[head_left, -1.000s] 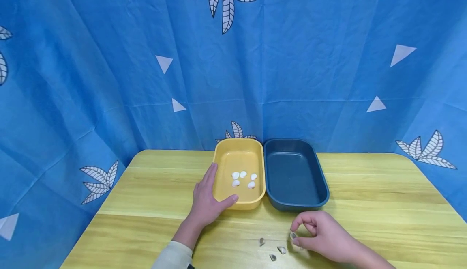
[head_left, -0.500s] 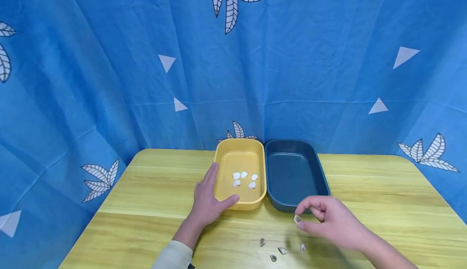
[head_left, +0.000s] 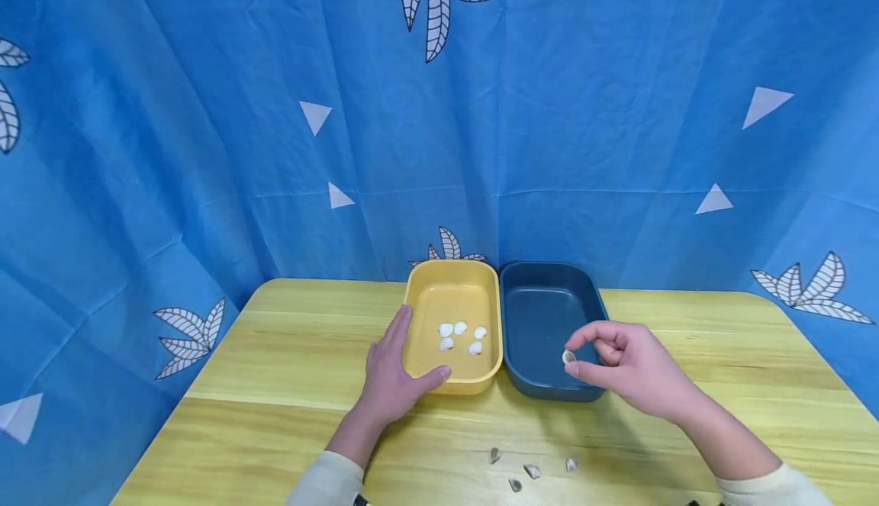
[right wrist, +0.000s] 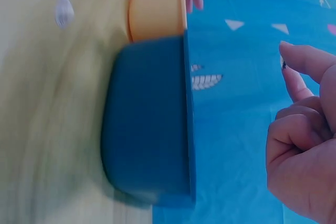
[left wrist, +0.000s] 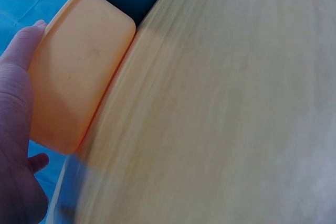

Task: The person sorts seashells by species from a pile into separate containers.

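Note:
My right hand (head_left: pixel 635 369) is raised over the near right part of a dark blue plastic tray (head_left: pixel 542 330). Between its thumb and index finger it pinches a small seashell (head_left: pixel 568 356); in the right wrist view only a sliver of that seashell (right wrist: pixel 283 63) shows, the other fingers curled in. My left hand (head_left: pixel 390 376) rests against a yellow tray (head_left: pixel 446 304), fingers straight along its left side and thumb over the near rim. Several small white shells (head_left: pixel 445 330) lie inside the yellow tray. Greyish shells (head_left: pixel 532 472) lie scattered on the table in front.
Both trays stand side by side on a wooden table (head_left: pixel 288 353), near its back edge. Behind hangs a blue curtain (head_left: pixel 584 109) with white leaf and triangle prints.
My right hand has lifted the pinched seashell from the table and carried it forward over the blue tray. My left hand has stayed on the yellow tray.

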`<state>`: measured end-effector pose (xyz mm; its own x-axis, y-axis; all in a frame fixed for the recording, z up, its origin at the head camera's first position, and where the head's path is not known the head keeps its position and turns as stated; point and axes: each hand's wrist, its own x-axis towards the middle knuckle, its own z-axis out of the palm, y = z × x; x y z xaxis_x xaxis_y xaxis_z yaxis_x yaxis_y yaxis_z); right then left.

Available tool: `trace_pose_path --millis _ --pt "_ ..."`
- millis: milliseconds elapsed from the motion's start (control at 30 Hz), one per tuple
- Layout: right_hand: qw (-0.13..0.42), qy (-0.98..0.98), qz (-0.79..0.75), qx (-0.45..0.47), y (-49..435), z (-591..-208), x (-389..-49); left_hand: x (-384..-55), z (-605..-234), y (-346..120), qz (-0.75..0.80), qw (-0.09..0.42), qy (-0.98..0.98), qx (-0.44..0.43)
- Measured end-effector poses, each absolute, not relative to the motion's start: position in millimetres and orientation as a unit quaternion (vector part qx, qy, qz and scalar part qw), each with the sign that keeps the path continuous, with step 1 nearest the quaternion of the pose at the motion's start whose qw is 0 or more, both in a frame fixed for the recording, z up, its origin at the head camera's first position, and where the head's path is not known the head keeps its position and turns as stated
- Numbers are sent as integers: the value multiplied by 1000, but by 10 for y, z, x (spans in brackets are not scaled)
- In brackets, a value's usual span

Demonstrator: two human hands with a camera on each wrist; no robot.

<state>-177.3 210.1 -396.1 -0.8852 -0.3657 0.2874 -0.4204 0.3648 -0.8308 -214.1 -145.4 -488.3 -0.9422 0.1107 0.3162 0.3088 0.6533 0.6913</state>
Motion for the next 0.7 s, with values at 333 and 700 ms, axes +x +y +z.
trace_pose_path --millis 333,700 --pt "33 -852 492 174 2206 -3947 -2147 -2148 -4891 -1462 -399 127 -900 -119" --pt "19 -863 490 124 2245 -4122 -2620 -2139 -4878 -1452 -398 128 -900 -119"
